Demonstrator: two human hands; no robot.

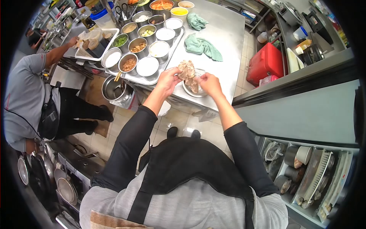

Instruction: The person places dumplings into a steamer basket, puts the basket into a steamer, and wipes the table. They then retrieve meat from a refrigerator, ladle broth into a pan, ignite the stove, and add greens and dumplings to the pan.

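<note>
Pale-brown meat: an uneven, ragged piece [187,71], held up between both hands over the near edge of the worktop [225,24]; lower end hangs over a bowl.
Left hand: [168,81] fingers closed on the meat's upper left edge, thumb uppermost.
Right hand: [211,84] fingers curled and pinched together on the meat's lower right edge; exact fingertip contact too small to make out.
Bowl: [187,90] round, rim pale, directly under the meat; contents mostly hidden.
Green cloths: two, both crumpled, beyond the hands; nearer cloth [204,47] spread longer, farther cloth [196,21] bunched.
Metal tray: [151,81] left of the meat, crowded with round containers in rows.
Container fillings: white in the nearest container [147,66]; brown crumbly stuff [129,64] beside it, yellow sticks [118,75] at its rim; chopped greens [121,40] farther left; orange shreds [161,5] at the far end; yellow contents [179,11] nearby.
Metal pot: [109,87] below the tray's left end, utensil inside.
Co-worker: person in grey shirt [28,76], far left, one hand [72,41] at a white bin [100,58] of bottles.
Red box: [265,63] right of the worktop, low down.
Wearer: black sleeves [127,147], black apron [194,158], grey shirt.
Floor: pale tiles [177,114].
</note>
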